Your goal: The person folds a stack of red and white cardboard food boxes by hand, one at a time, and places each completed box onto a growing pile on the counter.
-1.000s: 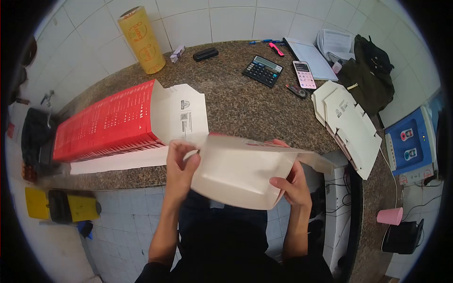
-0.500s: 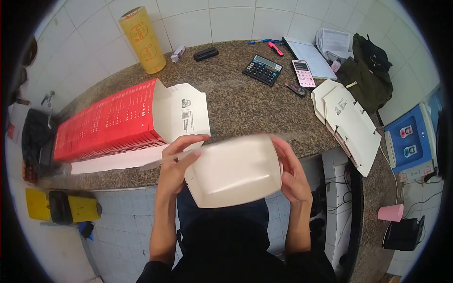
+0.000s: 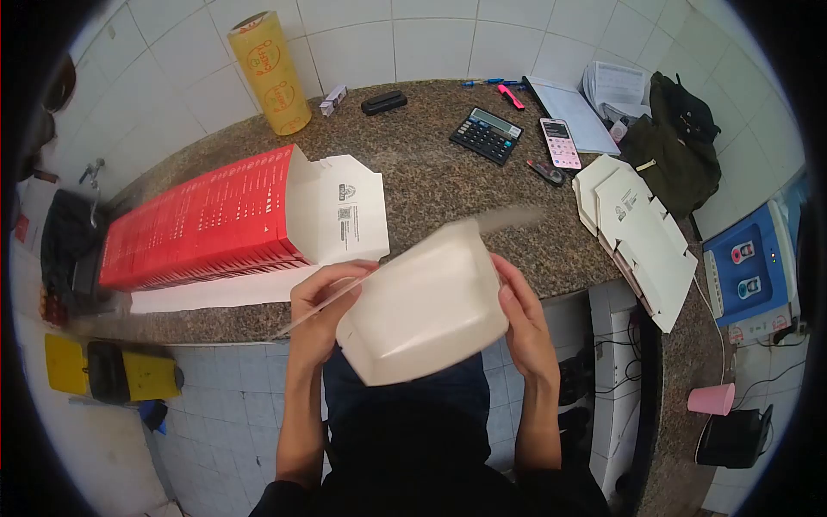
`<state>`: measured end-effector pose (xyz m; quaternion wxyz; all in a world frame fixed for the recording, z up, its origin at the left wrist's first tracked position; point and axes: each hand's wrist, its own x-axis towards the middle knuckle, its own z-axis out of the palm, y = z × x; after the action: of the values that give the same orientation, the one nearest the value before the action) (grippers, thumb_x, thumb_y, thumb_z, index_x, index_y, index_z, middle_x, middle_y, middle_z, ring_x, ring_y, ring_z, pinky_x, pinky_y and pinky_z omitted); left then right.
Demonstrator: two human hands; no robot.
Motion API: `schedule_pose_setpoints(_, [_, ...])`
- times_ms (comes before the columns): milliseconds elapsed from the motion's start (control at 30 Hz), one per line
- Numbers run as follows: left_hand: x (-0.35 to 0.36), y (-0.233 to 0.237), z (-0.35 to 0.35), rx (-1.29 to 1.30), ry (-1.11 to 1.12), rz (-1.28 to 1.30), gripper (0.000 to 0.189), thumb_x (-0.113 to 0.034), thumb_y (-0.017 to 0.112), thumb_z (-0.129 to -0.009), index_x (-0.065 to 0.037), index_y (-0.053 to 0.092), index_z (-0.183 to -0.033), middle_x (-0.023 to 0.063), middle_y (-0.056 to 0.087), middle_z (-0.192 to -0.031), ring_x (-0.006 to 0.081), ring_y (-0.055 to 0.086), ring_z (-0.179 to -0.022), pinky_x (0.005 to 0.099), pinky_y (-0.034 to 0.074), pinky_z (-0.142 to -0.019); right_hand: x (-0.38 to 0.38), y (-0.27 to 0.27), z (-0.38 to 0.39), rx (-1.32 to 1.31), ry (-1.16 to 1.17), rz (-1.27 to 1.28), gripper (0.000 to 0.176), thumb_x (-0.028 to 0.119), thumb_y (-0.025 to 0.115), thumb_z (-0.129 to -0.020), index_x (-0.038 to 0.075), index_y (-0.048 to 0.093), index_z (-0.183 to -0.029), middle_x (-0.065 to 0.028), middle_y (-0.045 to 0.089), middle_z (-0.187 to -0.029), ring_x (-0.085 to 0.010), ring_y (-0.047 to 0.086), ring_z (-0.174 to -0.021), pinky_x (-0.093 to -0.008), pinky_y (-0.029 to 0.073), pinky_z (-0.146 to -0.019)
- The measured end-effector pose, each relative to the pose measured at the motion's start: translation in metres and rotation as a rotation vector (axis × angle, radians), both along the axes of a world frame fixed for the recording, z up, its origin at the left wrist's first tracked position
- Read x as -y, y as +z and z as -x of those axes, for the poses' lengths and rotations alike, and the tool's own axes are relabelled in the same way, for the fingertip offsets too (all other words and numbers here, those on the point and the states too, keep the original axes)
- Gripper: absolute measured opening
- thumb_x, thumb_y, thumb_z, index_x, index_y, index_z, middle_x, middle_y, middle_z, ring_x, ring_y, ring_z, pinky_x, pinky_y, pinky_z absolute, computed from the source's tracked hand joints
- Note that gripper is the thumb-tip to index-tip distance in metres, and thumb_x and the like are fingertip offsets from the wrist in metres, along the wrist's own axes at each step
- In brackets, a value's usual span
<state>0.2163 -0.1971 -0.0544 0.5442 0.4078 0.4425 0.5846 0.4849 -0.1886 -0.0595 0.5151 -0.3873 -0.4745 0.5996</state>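
A white cardboard box, part folded, is held in the air in front of the counter edge, its inside facing me. My left hand grips its left side, thumb inside the wall, with a thin flap sticking out past the fingers. At the right wall, my right hand holds the box with its thumb on the side and its fingers behind. Another flap at the far edge is smeared by motion. Left of the box lies a nested row of red printed cartons with white insides.
Flat white box blanks lie on the right of the granite counter. Behind are a calculator, a phone, a box cutter, a film roll and a dark bag. A pink cup is at far right.
The box has tilted, its right end rising and its left end dipping slightly. My right hand has shifted a little left with it. The view has moved slightly.
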Motion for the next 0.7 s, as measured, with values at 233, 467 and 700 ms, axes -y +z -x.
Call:
schedule_pose_setpoints(233, [-0.007, -0.021, 0.010, -0.013, -0.282, -0.232, 0.028, -0.010, 0.076, -0.085, 0.002, 0.071, -0.111, 0.0250, 0.061, -0.131, 0.0278, 0.067, -0.110, 0.0383, 0.054, -0.097, -0.013, 0.001, 0.008, -0.184, 0.130, -0.185, 0.051, 0.016, 0.063, -0.095, 0.003, 0.050, -0.142, -0.0176, 0.049, -0.146, -0.0280, 0.050, -0.132, -0.0413, 0.042, -0.109])
schedule_pose_setpoints(467, [0.000, -0.027, -0.017, 0.039, -0.113, -0.536, 0.035, -0.015, 0.079, -0.083, 0.001, 0.070, -0.113, 0.0299, 0.056, -0.136, 0.0337, 0.063, -0.119, 0.0454, 0.050, -0.103, -0.011, -0.017, 0.016, -0.100, 0.082, -0.426, 0.047, 0.031, 0.060, -0.098, -0.004, 0.059, -0.129, -0.0181, 0.055, -0.139, -0.0279, 0.049, -0.132, -0.0429, 0.042, -0.107])
schedule_pose_setpoints(700, [-0.007, 0.019, -0.025, -0.166, 0.239, -0.008, 0.045, -0.006, 0.074, -0.089, 0.007, 0.054, -0.127, 0.0133, 0.066, -0.113, 0.0176, 0.064, -0.103, 0.0319, 0.054, -0.084, 0.006, -0.001, 0.037, -0.365, -0.303, 0.097, 0.040, 0.025, 0.045, -0.108, -0.005, 0.051, -0.133, -0.0196, 0.053, -0.140, -0.0236, 0.051, -0.129, -0.0397, 0.038, -0.111])
